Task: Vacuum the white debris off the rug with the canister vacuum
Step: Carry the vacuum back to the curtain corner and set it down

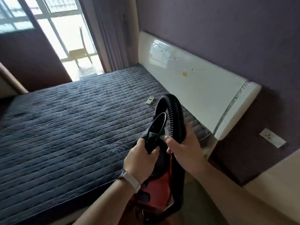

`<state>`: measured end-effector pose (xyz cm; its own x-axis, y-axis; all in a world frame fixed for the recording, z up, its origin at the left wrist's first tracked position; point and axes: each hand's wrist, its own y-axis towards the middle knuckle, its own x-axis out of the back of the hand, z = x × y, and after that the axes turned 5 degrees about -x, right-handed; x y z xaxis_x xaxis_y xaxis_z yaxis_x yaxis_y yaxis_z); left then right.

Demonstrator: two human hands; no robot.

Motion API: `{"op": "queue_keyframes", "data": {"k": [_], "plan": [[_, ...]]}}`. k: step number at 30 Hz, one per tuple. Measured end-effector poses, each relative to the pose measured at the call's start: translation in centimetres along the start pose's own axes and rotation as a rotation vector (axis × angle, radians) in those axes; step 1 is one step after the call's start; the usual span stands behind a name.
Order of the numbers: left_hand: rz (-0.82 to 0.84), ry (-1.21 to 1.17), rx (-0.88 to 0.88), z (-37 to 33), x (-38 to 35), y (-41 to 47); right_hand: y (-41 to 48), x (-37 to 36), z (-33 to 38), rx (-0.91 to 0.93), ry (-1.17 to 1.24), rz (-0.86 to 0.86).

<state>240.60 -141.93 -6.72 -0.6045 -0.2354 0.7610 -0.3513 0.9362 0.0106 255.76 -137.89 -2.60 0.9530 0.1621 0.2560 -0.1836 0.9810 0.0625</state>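
Observation:
A red and black canister vacuum (155, 184) hangs below my hands beside the bed. My left hand (139, 161) is shut on the vacuum's black loop handle (155, 129). My right hand (183, 148) is shut on the black ribbed hose (175, 114), which arches up over the bed's corner. The dark quilted cover (65, 127) on the bed fills the left and middle of the view. No white debris shows on it.
A small white remote (150, 100) lies on the cover near the glossy white headboard (194, 88). A wall socket (272, 138) sits low on the purple wall at right. A wooden chair (80, 53) stands outside the balcony door.

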Motion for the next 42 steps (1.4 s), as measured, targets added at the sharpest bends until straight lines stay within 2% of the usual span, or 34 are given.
{"op": "queue_keyframes", "data": {"k": [6,12,17,29,35,42], "plan": [[-0.174,-0.031,0.145,1.4,2.3,-3.7,-0.3,-1.7,0.8,0.034,0.0,0.164],[-0.343,-0.065,0.26,5.1,6.3,-8.3,-2.4,-6.2,4.2,0.107,-0.019,0.346],[-0.468,-0.006,0.305,9.5,10.4,-12.3,-4.6,-11.8,6.1,0.163,-0.112,0.432],[-0.687,-0.011,0.421,27.8,24.7,-25.7,-18.8,-35.3,11.7,0.255,-0.094,0.606],[-0.779,-0.007,0.521,36.0,31.7,-33.3,-26.3,-46.2,14.5,0.267,-0.068,0.778],[-1.001,-0.023,0.642,43.7,38.0,-40.3,-33.2,-58.3,18.5,0.303,-0.028,1.015]]}}
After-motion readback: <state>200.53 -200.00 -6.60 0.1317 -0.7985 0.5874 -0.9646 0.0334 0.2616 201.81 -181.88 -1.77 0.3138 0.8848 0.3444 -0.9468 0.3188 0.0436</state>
